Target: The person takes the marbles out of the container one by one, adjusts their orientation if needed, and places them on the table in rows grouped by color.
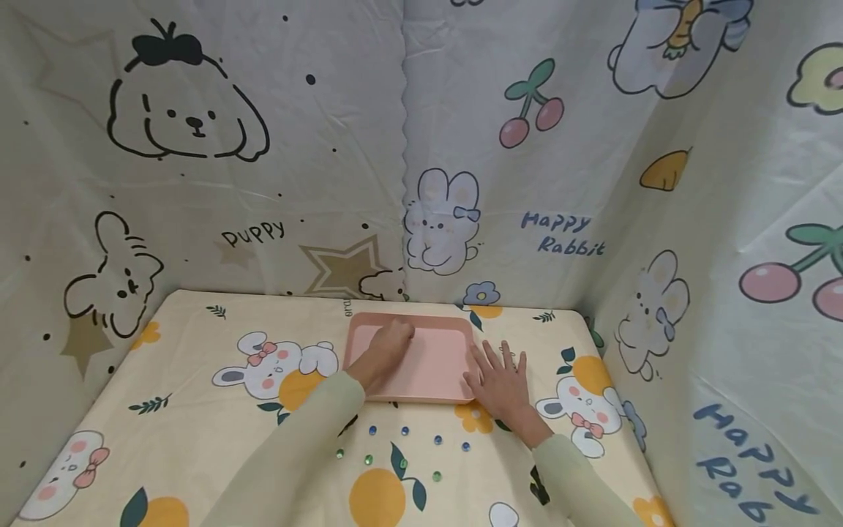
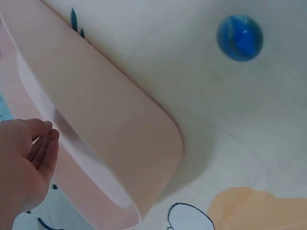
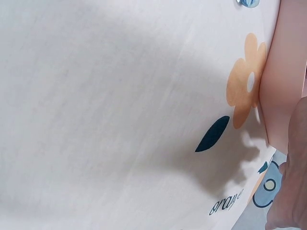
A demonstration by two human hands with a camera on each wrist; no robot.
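A pink rectangular tray [image 1: 421, 366] lies on the patterned table cover. My left hand [image 1: 390, 345] is over the tray's left half, near its back wall, with fingers curled. The left wrist view shows the thumb and fingertips of that hand [image 2: 33, 155] drawn together above the tray's inside, with nothing visible between them. At the tray's front right corner, my right hand [image 1: 502, 384] lies with its fingers spread, its thumb side right at the tray's edge. In front of the tray sit a row of blue marbles [image 1: 405, 431] and a row of green marbles [image 1: 369, 460].
The table cover [image 1: 197, 439] carries printed rabbits, oranges and leaves. A printed cloth [image 1: 342, 183] hangs behind the table, with another stretch of it [image 1: 724, 351] along the right side. One blue marble [image 2: 240, 38] shows close to the tray in the left wrist view.
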